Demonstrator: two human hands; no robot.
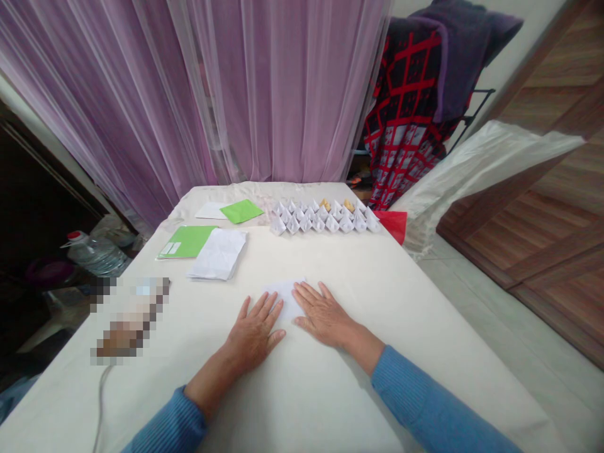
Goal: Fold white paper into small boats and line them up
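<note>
A small white sheet of paper (285, 291) lies on the cream table (401, 296) in front of me. My left hand (253, 332) rests flat with fingers stretched out, its fingertips at the sheet's left edge. My right hand (322, 313) also lies flat and open, pressing on the sheet's right side. Both sleeves are blue. Farther back stand rows of several folded white paper boats (321, 218), two of them yellowish.
A stack of white sheets (218, 253) lies beside a green sheet (186, 241) at mid-left. Another green sheet (241, 211) and a white one (210, 210) lie behind. A red paper (394, 223) hangs at the right edge. A blurred object (129, 321) with a cable sits at left.
</note>
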